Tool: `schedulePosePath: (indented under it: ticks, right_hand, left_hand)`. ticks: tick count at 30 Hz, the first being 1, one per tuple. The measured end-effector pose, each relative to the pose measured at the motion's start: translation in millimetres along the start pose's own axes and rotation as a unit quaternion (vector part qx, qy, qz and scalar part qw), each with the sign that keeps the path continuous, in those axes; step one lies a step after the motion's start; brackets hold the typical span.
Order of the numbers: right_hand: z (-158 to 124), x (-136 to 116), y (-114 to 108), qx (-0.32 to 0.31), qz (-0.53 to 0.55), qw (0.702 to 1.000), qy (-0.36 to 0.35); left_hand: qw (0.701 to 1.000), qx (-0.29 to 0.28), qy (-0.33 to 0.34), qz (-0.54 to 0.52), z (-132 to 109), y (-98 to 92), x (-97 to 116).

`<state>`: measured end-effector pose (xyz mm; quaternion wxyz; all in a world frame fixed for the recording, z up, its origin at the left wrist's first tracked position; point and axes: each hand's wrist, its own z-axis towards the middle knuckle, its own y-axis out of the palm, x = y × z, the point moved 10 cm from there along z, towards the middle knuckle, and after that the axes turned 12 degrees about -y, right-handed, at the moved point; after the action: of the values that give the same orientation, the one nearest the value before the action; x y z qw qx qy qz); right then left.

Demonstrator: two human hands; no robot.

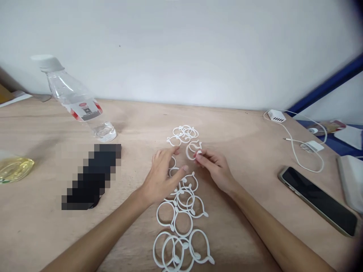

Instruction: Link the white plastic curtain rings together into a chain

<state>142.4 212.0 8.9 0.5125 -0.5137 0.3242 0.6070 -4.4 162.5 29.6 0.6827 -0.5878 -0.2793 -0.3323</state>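
Note:
Thin white plastic ring clips, each with a small tab, lie in a loose band down the middle of the wooden table. My right hand [214, 166] pinches one ring clip [187, 152] at its tab between thumb and fingertips, and another open-ended clip shows right behind it. Over the band, my left hand [163, 172] is held with thumb and fingers apart, holding nothing and covering part of some rings. Beyond both hands is a small far cluster of ring clips [185, 132]. Closer to me, several overlapping ring clips [183, 211] reach the bottom of the view.
Left on the table [136, 117] stand a clear water bottle [87, 107], a pixelated dark object [90, 177] and a container of yellow liquid [17, 169]. To the right are a phone [320, 200], a white charger block [276, 115] and a plug [312, 146] with cable. A wall [181, 56] rises behind.

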Motion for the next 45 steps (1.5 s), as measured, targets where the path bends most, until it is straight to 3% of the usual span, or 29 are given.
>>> schedulePosePath:
  ticks: [3,9,14,19,21,26,29,33,45]
  right_hand:
    - [-10.2,0.1,31.2,-0.075,0.104,0.990,0.051]
    - [-13.9,-0.7,44.5,-0.110,0.153,0.980,0.059]
    - [-11.3,-1.6,39.0,-0.078,0.129,0.988,0.043]
    - [-9.0,-0.7,32.9,-0.035,0.091,0.994,0.038]
    - [-8.8,-0.6,31.2,-0.031,0.073,0.996,0.033]
    - [-11.7,-1.3,32.8,-0.053,0.044,0.998,0.009]
    - [-13.1,-4.6,35.8,-0.061,0.065,0.996,-0.003]
    - [-12.8,-8.9,36.3,-0.060,0.071,0.996,-0.004]
    - [-13.3,-3.9,35.4,-0.055,0.060,0.996,0.019]
  left_hand:
    - [1.000,-0.021,-0.002,-0.002,0.0,3.8,0.0]
    - [0.999,-0.030,0.019,-0.008,0.8,3.1,7.2]
    - [1.000,-0.004,0.022,0.005,-0.2,-0.7,6.6]
    - [0.986,0.067,0.142,0.062,-11.7,-7.5,27.9]
    - [0.983,0.073,0.154,0.070,-13.6,-9.0,31.0]
    - [0.996,0.052,0.076,0.010,-5.7,-14.8,18.2]
    - [0.998,0.006,0.047,0.029,-1.9,-5.1,12.5]
    - [0.990,-0.061,0.072,0.103,-4.2,14.4,13.8]
    - [0.991,-0.050,0.098,0.078,-6.1,10.5,19.1]
